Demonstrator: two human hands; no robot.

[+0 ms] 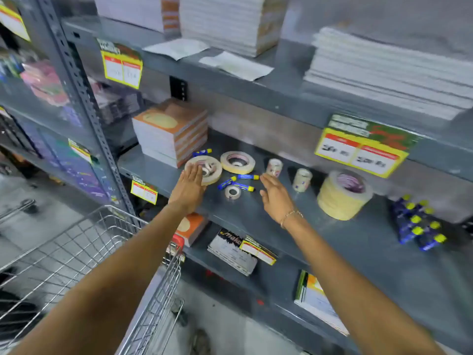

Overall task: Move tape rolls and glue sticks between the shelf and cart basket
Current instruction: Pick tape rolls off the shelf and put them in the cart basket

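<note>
Both hands are spread flat and hold nothing: our left hand [189,185] lies over the near edge of a flat tape roll [204,169], while our right hand [275,194] hovers just right of three glue sticks [236,181] and a small tape roll [233,192]. We see bare grey shelf [256,213] between the hands and toward its near edge. Farther right stand two small upright rolls [302,179] and a tall stack of tape [344,194]; a second flat roll [237,162] lies farther back. The wire cart basket [84,242] sits near left, below the shelf.
</note>
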